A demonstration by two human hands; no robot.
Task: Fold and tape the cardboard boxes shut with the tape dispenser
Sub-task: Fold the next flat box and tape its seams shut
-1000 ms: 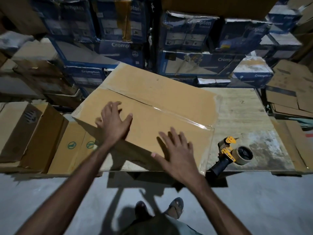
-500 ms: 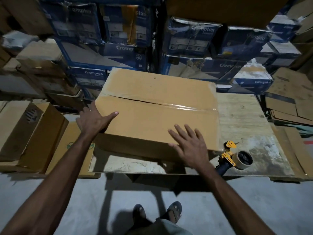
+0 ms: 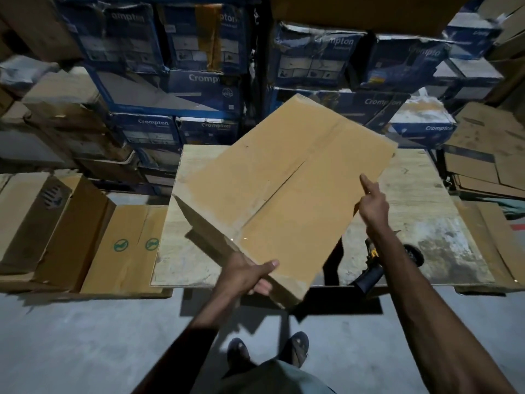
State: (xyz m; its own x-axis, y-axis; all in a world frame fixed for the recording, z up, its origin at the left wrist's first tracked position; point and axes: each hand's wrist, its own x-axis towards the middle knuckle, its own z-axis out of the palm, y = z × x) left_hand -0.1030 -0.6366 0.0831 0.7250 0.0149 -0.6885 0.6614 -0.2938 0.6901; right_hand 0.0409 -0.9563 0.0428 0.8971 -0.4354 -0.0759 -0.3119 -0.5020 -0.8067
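Note:
A closed brown cardboard box [image 3: 287,180] is lifted off the pale wooden table [image 3: 420,200] and turned diagonally, a seam running along its upper face. My left hand [image 3: 250,274] grips its near corner, thumb on top and fingers under. My right hand [image 3: 373,201] is at the box's right edge, index finger stretched out along the top; its other fingers are hidden behind the edge. The yellow and black tape dispenser [image 3: 375,268] lies on the table near the front edge, partly hidden by my right forearm.
Stacks of blue printed cartons [image 3: 199,81] stand behind the table. Brown boxes [image 3: 51,223] sit to the left on the floor, flattened cardboard [image 3: 488,155] is piled at the right. Grey concrete floor [image 3: 85,345] and my feet [image 3: 270,351] are below.
The box was lying on the table under my two flat hands. It has been lifted and swung round diagonally; my left hand moved to its near corner, my right to its right edge.

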